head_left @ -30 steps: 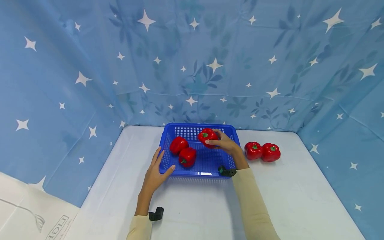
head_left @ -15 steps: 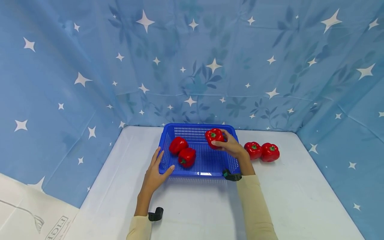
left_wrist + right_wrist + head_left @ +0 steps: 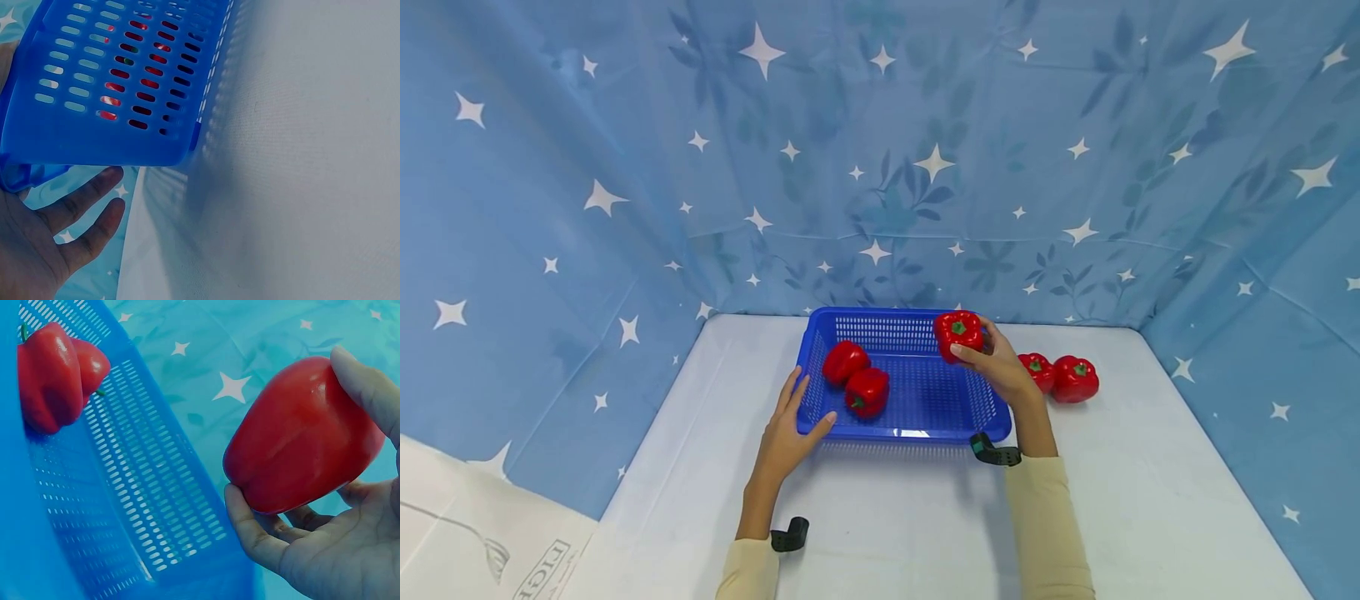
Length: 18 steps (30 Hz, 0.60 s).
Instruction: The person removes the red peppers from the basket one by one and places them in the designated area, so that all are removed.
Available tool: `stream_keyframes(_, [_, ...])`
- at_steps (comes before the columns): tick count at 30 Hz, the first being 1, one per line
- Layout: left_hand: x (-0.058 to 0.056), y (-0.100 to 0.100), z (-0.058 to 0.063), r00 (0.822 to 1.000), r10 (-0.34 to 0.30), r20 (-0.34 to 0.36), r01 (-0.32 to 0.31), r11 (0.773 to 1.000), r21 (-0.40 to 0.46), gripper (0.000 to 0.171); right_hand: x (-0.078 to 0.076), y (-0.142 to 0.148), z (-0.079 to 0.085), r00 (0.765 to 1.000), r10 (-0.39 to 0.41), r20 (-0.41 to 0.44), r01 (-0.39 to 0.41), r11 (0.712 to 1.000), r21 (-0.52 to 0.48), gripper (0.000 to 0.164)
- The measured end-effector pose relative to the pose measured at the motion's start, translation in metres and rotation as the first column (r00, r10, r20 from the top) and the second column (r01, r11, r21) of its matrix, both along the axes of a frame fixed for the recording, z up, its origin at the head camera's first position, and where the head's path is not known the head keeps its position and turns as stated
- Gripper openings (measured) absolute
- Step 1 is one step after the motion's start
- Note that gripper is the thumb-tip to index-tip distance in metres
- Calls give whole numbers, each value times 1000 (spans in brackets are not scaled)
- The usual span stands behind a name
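Observation:
My right hand (image 3: 1000, 364) grips a red bell pepper (image 3: 958, 333) with a green stem, above the right side of a blue plastic basket (image 3: 917, 435). In the right wrist view the thumb and curled fingers hold this bell pepper (image 3: 300, 437) from both sides. Two more red bell peppers, one behind (image 3: 846, 363) and one in front (image 3: 867, 393), lie in the basket's left half. My left hand (image 3: 786, 442) lies at the basket's front left corner, fingers spread and fairly straight. In the left wrist view that hand (image 3: 56, 244) is beside the basket wall (image 3: 100, 140).
Two other red bell peppers stand side by side on the white table (image 3: 1150, 467), right of the basket. The nearer one (image 3: 1037, 371) is partly covered by my right hand; the other (image 3: 1076, 380) shows fully. A blue star-patterned curtain (image 3: 880, 167) surrounds the table's back and sides.
My right hand has moved to the right with the bell pepper, from above the basket's middle to its right side. The left hand has stayed in place.

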<state>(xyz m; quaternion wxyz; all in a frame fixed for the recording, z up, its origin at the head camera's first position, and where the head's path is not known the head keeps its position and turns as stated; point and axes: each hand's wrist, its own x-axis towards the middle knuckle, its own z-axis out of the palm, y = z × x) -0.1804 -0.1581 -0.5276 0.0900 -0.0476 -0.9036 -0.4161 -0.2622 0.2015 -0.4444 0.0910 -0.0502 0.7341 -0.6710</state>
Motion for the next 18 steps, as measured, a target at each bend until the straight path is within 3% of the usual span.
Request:
stream_keyframes(12, [0,1,-1,1000,4,6,-4,1000,8,87,29,25,5,987,-162,-13,161,986,-51,78])
stream_keyframes(18, [0,1,0,1000,4,6,-4,1000,3,87,50,39,-1,963,-270,15,270,952,-148,79])
